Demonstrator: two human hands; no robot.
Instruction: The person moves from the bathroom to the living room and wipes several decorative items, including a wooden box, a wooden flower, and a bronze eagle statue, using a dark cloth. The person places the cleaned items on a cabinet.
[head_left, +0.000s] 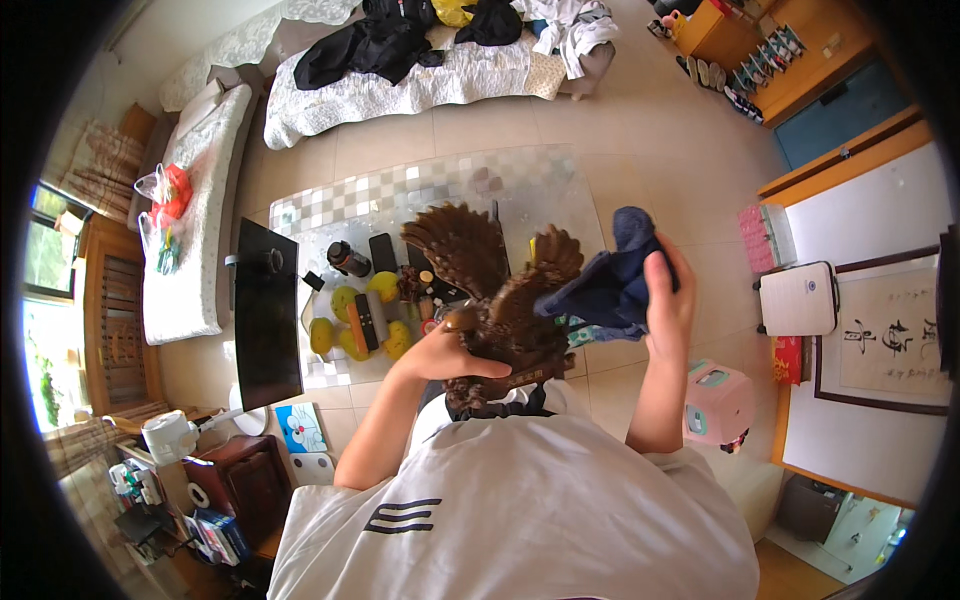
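A dark brown carved eagle figurine (517, 322) with raised wings is held close in front of my body. My left hand (442, 356) grips it around the lower front, thumb lying across the carved base, which bears writing. To the right, my right hand (673, 296) holds a crumpled dark blue cloth (615, 281). The cloth's left edge reaches the eagle's right wing; whether it touches the wing I cannot tell. The eagle's underside is hidden.
A glass-topped coffee table (536, 176) lies beyond, bearing a remote control (362, 322), yellow-green fruit (321, 335), a black bottle (349, 259) and a phone (382, 253). A black monitor (266, 315) stands left. A pink box (718, 401) and a white suitcase (796, 298) stand right.
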